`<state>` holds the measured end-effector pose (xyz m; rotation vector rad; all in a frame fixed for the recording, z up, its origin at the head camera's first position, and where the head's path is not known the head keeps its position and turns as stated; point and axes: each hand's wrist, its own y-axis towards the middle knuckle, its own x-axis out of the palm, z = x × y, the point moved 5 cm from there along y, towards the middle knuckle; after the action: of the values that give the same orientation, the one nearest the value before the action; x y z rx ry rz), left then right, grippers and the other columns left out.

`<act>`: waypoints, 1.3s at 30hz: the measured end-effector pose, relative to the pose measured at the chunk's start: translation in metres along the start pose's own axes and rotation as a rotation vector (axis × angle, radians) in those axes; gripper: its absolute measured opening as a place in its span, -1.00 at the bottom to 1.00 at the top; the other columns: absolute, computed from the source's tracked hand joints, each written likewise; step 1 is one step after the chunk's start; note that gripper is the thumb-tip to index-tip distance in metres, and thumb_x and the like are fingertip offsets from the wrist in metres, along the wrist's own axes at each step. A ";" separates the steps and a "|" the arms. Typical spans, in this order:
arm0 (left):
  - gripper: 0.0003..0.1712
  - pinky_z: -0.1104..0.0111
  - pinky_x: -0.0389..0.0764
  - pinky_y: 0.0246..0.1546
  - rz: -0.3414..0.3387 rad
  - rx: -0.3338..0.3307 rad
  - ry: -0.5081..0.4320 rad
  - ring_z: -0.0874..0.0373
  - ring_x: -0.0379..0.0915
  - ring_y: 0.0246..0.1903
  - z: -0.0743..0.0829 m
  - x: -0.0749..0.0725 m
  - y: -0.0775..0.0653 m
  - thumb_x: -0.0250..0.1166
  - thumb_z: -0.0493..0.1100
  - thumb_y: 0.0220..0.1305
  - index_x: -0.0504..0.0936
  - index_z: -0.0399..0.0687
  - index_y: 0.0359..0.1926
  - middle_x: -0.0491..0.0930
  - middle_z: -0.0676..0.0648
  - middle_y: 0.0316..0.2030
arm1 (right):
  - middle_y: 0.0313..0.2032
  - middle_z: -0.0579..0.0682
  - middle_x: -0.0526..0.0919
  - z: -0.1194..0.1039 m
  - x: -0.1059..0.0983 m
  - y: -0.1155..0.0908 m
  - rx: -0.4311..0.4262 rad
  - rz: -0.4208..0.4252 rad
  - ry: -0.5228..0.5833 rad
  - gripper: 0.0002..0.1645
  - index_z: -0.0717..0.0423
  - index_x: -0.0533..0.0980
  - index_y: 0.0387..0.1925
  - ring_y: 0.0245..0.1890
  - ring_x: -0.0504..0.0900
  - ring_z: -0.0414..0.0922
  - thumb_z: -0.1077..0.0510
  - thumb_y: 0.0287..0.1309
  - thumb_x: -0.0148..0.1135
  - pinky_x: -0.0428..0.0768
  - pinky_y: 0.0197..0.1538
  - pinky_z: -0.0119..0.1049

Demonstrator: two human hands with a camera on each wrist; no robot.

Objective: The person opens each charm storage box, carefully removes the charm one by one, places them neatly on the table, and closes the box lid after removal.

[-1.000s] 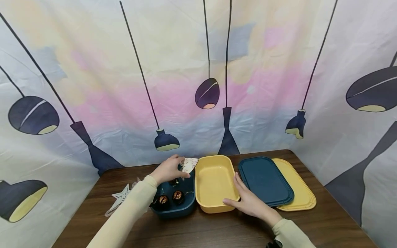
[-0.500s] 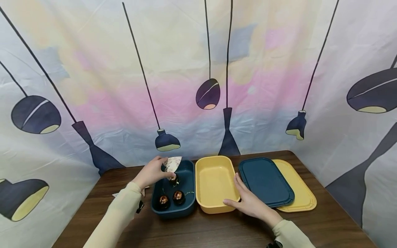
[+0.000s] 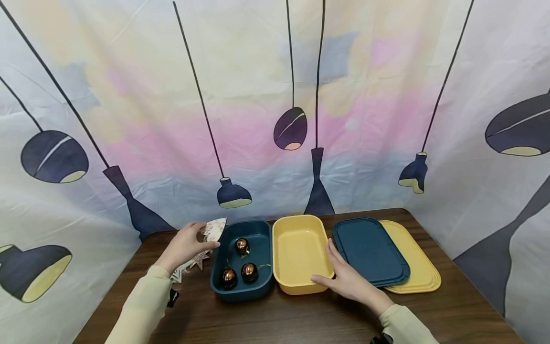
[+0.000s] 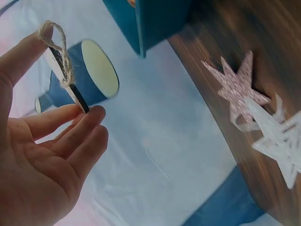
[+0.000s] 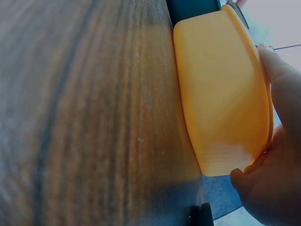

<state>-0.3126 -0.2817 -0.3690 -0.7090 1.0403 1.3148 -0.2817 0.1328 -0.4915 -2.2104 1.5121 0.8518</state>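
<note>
My left hand (image 3: 185, 246) pinches a thin flat ornament (image 3: 214, 230) by its edges, between thumb and fingers. Its face is pale and patterned, and a twine loop (image 4: 61, 44) hangs on it. The hand is above the left rim of the blue box (image 3: 262, 282). Inside that box lie three shiny copper-coloured baubles (image 3: 249, 272) with gold strings. Against the right side of the yellow box (image 3: 300, 253) rests my right hand (image 3: 343, 277), fingers straight and thumb over the front rim. The yellow box's visible floor is bare.
A pink glittery star (image 4: 240, 87) and a white star (image 4: 282, 136) lie on the wooden table (image 3: 275, 320), left of the blue box. To the right, a blue lid (image 3: 370, 251) overlaps a yellow lid (image 3: 423, 267). A printed cloth (image 3: 258, 157) hangs behind.
My left hand has carried the flat ornament leftward, from beside the yellow box across the blue box to its left rim. All three baubles now show. My right hand has stayed put.
</note>
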 end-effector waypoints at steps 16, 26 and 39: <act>0.23 -0.26 0.41 0.13 0.042 -0.139 -0.018 -0.43 0.28 0.24 -0.043 -0.011 -0.029 0.32 0.48 0.14 0.26 -0.43 0.43 0.30 -0.50 0.29 | 0.59 0.06 -0.39 -0.001 -0.003 -0.001 -0.002 -0.005 0.013 0.31 0.09 -0.29 0.60 0.55 -0.15 0.19 -0.39 0.23 0.26 0.17 0.40 0.27; 0.21 -0.30 0.37 0.11 0.059 -0.187 0.010 -0.49 0.27 0.20 -0.071 -0.012 -0.052 0.29 0.46 0.20 0.24 -0.53 0.41 0.31 -0.56 0.25 | 0.59 0.06 -0.40 0.001 0.001 0.000 0.006 -0.017 0.022 0.31 0.06 -0.29 0.60 0.55 -0.17 0.19 -0.39 0.23 0.26 0.15 0.41 0.28; 0.16 -0.25 0.43 0.08 -0.022 -0.258 0.004 -0.52 0.30 0.17 -0.095 0.011 -0.065 0.33 0.38 0.22 0.29 -0.61 0.34 0.34 -0.62 0.21 | 0.59 0.07 -0.39 -0.002 -0.001 -0.001 0.012 -0.015 0.021 0.31 0.08 -0.28 0.60 0.55 -0.17 0.20 -0.39 0.23 0.26 0.15 0.40 0.29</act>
<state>-0.2690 -0.3724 -0.4259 -0.9135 0.8715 1.4435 -0.2805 0.1328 -0.4896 -2.2264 1.5040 0.8156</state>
